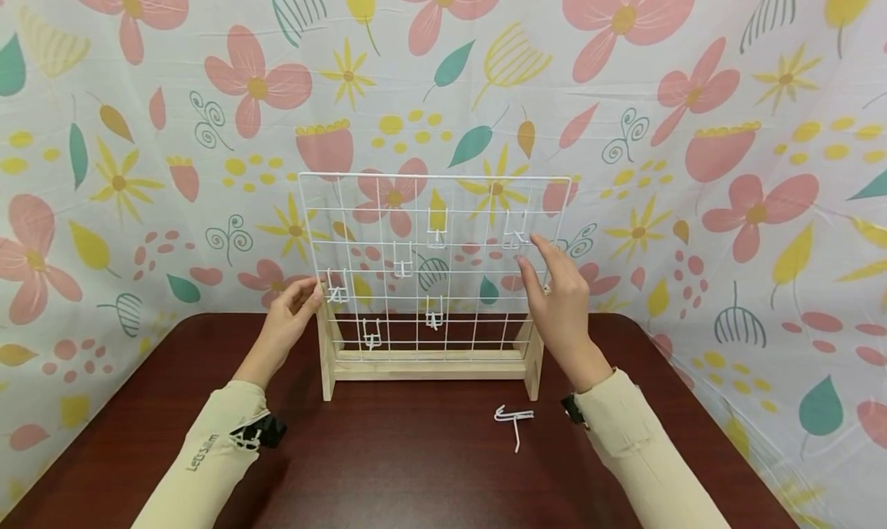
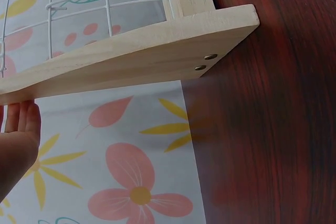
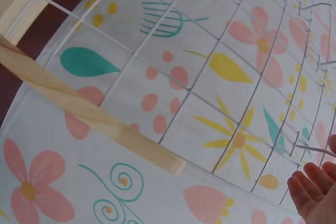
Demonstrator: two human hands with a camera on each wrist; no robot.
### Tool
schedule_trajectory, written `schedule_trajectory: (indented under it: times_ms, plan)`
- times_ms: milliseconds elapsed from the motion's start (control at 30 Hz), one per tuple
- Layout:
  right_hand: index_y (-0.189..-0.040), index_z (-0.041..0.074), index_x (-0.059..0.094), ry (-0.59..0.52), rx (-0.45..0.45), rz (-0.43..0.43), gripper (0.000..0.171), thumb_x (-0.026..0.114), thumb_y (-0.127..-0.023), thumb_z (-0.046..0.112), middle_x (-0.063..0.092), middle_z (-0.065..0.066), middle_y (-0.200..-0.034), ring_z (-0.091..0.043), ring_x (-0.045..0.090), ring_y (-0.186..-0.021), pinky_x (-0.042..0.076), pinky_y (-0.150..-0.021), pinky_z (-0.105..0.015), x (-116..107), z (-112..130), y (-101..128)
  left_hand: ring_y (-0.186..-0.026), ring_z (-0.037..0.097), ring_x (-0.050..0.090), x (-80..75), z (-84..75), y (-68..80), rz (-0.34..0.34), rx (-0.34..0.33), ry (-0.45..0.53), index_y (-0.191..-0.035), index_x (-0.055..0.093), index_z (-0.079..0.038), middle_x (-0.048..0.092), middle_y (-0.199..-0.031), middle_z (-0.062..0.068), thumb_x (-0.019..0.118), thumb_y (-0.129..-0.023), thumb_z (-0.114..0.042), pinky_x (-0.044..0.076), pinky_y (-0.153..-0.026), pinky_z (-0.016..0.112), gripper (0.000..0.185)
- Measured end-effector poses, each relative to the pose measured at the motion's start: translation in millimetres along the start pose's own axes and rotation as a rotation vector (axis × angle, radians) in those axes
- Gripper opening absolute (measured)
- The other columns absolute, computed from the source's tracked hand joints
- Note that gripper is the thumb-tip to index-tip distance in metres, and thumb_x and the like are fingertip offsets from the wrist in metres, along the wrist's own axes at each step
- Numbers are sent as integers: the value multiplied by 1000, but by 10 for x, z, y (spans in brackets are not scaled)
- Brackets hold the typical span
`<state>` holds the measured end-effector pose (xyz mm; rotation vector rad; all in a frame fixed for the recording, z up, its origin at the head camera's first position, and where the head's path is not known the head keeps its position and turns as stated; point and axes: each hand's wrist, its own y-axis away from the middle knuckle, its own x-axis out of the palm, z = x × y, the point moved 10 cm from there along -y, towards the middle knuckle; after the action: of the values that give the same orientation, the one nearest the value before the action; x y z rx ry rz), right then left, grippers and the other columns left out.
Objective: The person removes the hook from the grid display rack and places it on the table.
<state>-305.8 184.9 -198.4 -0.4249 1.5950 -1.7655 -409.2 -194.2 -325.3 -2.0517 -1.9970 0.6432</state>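
Floral cloth in pink, yellow and teal hung behind and to both sides of a dark red-brown table [image 1: 416, 467], and on that table stood one white wire grid [image 1: 457, 205] set upright in one pale wooden base [image 1: 426, 367] with two side feet. Six white wire hooks hung on the grid: one at the far left [image 1: 336, 288] beside the left fingertips, one low on the left [image 1: 372, 333], one low in the middle [image 1: 434, 314], one in the middle row [image 1: 403, 261], one higher up near the centre [image 1: 436, 229], and one at the upper right [image 1: 514, 232]. A seventh hook [image 1: 514, 420] lay loose on the table in front of the base, near the right sleeve. The left hand [image 1: 287, 321] was at the grid's left edge, fingers loosely extended and touching the wire just above the wooden foot; it gripped nothing, and the left wrist view showed its straight fingers beside the foot's end. The right hand [image 1: 557, 294] was raised at the grid's right side, fingers relaxed and slightly spread, the fingertips just beside the upper right hook; whether they touched it could not be told. The right wrist view showed those fingers open next to a thin wire. Both forearms wore beige sleeves, each with one dark strap at the wrist.
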Motion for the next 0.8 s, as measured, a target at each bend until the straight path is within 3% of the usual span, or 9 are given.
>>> schedule_trajectory:
  times_ms: [267,500,800]
  plan:
    - [-124,-3,61,-36,14,15,36,68,-89,5,65,-19,-117,-35,61,-106,50,-87,-48,53,-7,-76,-107,0,52,5,29,20,9,-18,-3,-135,44,8,46,-135,25,52,-101,-17,42,-90,10,43]
    - [-125,-2,61,-44,22,43,36,67,-91,6,64,-19,-120,-33,59,-112,47,-95,-45,107,-31,-109,-107,-3,50,-1,23,21,6,-23,-12,-136,44,7,45,-137,25,52,-101,-18,42,-90,10,43]
    - [-119,0,66,-62,-2,21,27,63,-92,4,67,-17,-116,-31,63,-108,49,-93,-41,126,-34,-157,-105,-4,51,-3,21,-5,5,-23,-6,-136,43,8,46,-137,25,52,-100,-15,41,-88,9,44]
